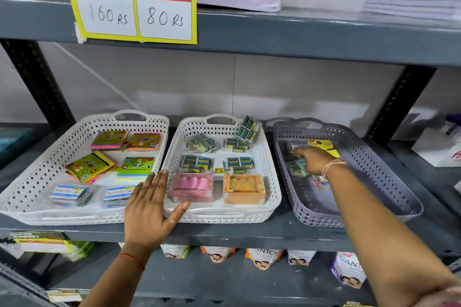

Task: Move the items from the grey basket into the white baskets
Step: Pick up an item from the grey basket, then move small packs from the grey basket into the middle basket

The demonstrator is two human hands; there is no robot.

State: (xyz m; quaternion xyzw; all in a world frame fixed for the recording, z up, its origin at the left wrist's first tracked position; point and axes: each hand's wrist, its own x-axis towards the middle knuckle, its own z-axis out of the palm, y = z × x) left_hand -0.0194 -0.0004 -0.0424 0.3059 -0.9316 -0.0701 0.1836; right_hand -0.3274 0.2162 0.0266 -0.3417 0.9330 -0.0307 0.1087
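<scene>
Inside the grey basket, our right hand reached, its grip unclear, beside a yellow pack. Our left hand lay flat, fingers spread, between two white baskets.

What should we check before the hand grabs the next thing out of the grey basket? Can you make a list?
1. Right hand is inside the grey basket: ok.
2. Something is left to take: a yellow pack and small packs lie there: ok.
3. Right hand is already holding an item: cannot tell, the fingers are blurred.
4. Left hand is free: ok, it lies flat and open on the rim between the two white baskets.
5. Room in the middle white basket: not ok, its floor is mostly covered.
6. Room in the left white basket: ok, bare patches show.
</scene>
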